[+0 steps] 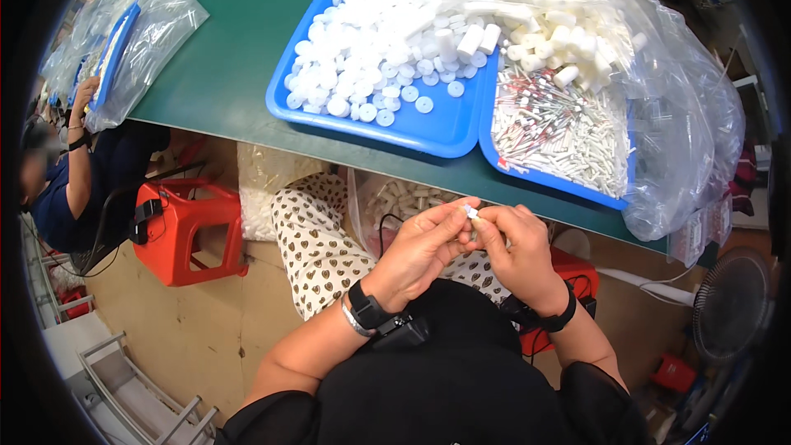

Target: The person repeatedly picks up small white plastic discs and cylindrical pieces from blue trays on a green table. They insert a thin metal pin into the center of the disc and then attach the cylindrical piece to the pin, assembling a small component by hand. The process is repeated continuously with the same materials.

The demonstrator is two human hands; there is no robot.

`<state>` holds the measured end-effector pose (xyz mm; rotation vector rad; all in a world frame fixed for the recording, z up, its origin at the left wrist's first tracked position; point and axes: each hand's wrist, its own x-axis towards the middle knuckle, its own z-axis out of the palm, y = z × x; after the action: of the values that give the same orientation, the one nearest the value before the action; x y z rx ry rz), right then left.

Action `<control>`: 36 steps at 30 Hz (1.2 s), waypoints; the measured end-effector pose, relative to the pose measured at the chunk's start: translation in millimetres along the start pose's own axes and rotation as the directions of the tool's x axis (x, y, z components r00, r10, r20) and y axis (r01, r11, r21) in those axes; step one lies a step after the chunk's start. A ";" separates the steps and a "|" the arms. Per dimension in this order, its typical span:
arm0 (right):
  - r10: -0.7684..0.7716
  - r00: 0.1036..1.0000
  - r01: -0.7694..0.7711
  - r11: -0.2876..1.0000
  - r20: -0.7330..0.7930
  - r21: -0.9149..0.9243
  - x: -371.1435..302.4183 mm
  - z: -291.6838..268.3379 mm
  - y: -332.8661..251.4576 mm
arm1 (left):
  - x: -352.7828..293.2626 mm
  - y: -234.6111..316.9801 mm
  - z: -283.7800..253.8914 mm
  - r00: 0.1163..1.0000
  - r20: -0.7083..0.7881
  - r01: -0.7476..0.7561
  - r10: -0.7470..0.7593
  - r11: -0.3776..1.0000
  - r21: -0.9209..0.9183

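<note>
Over my lap, just off the table's near edge, my two hands meet at a small white plastic piece (470, 211). My left hand (422, 245) pinches it between thumb and fingers. From the other side, the fingertips of my right hand (521, 249) close on the same piece; its lower part is hidden by the fingers. Beyond the hands lies a blue tray (449, 138) of white plastic discs (383, 95), with a few white cylinders on its right. Beside it, a second blue tray (568, 185) holds small white rods (581, 144), thin red-and-metal pieces (535, 103) and cream cylinders (568, 41).
A clear plastic bag (684, 115) drapes over the right tray on the green table (206, 82). Under the table is a bag of cream pieces (404, 198). A red stool (185, 227) and a seated co-worker (66, 181) are at left, a fan (729, 301) at right.
</note>
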<state>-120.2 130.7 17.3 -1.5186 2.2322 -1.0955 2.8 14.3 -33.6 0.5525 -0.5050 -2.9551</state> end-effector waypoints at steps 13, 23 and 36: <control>0.196 0.980 -0.185 0.941 -0.010 0.284 -6.9 -18.2 6.3 | -65.5 74.1 83.7 0.514 0.858 -0.853 -0.008 0.104 0.512; -0.162 0.987 0.159 0.982 0.020 0.100 -3.1 -4.7 -6.5 | -92.9 89.2 131.7 0.357 0.895 -0.931 0.269 0.024 0.364; -0.154 0.988 0.153 0.984 0.000 0.093 -6.3 0.5 -5.6 | -127.3 88.9 133.9 0.572 0.696 -0.776 0.435 0.011 0.631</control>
<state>-113.2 134.9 19.4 -1.6752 2.0570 -1.2170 74.9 -9.5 156.8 -0.1844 -1.9238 -1.5398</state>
